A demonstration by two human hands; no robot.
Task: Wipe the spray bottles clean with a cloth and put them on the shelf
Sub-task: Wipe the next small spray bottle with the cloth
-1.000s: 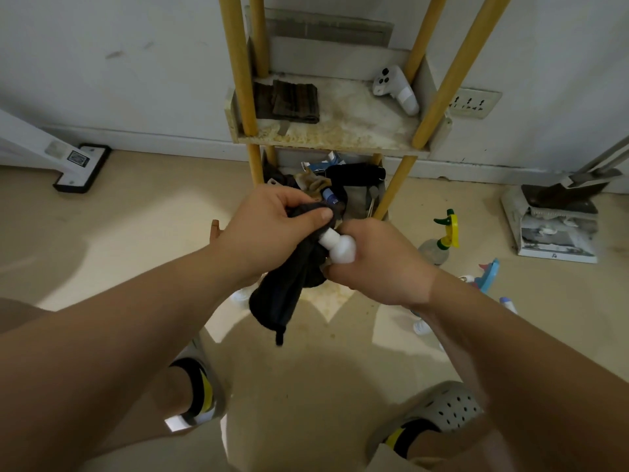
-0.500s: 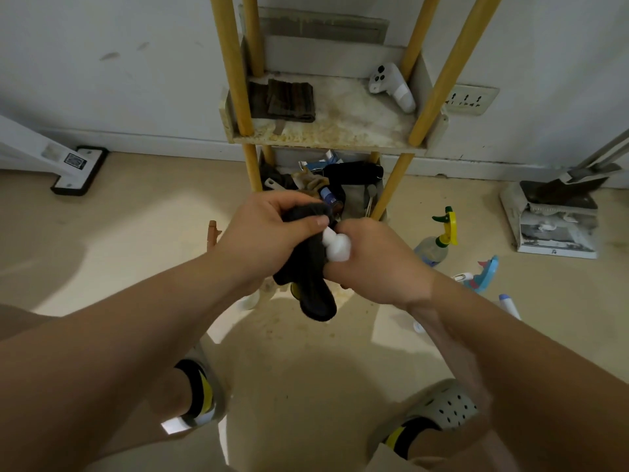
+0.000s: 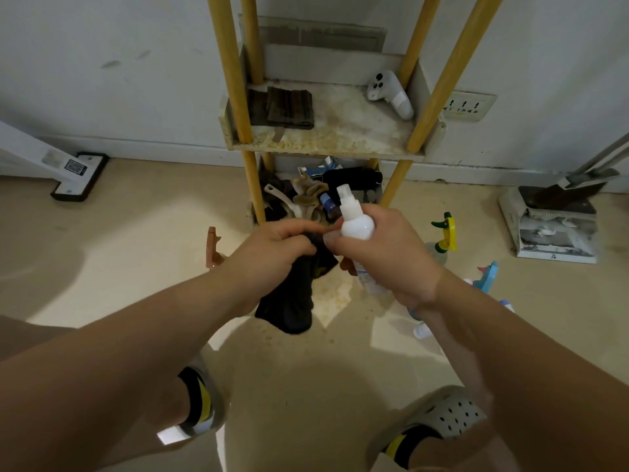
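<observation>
White, round-shouldered spray bottle (image 3: 356,223), seemingly uncapped

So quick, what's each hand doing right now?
Left hand: closed, gripping the dark cloth.
Right hand: closed, holding the white spray bottle.

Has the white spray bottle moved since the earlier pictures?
Yes. The white spray bottle has come clear of the cloth, its top swung up toward the shelf.

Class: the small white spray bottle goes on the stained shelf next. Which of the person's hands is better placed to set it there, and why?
Right. The right hand already grips the small white spray bottle, nozzle up, below the stained shelf; the left hand holds the dark cloth.
</observation>
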